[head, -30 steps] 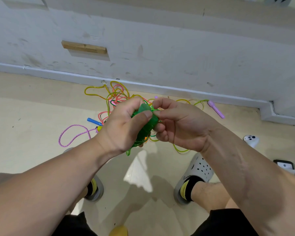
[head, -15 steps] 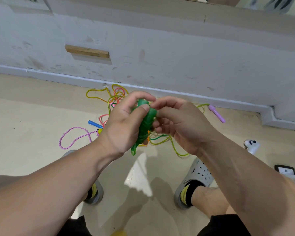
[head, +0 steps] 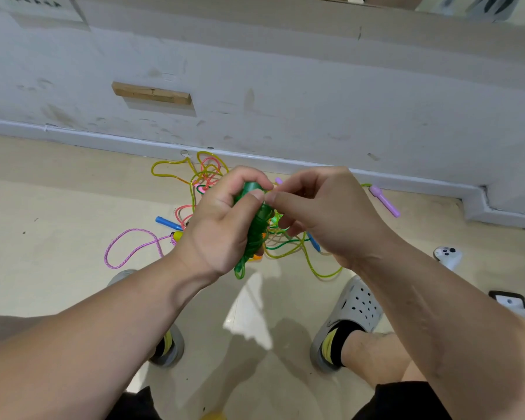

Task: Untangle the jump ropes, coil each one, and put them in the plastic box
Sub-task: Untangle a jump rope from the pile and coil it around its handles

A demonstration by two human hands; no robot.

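Rope heap on the floor at the foot of the wall, everything else placed around it.

The tangled heap of thin plastic jump ropes [head: 206,174] lies on the beige floor [head: 58,207]. The white wall [head: 285,86] stands just behind it, with a wooden block [head: 152,93] fixed higher up to the left. A pink braided rope loop [head: 128,247] and a blue plastic handle [head: 167,222] lie left of it. A purple plastic handle [head: 385,201] lies right of it, and a white game controller [head: 447,256] farther right. Two grey foam clogs [head: 355,310] stand in front. Above it, the green coiled rope bundle [head: 256,219] sits in the left grip [head: 222,225], and the right grip [head: 325,213] meets it from the right.

beige floor [head: 58,298] | rope tangle [head: 208,172] | blue handle [head: 167,222] | purple handle [head: 385,201] | white controller [head: 447,256]
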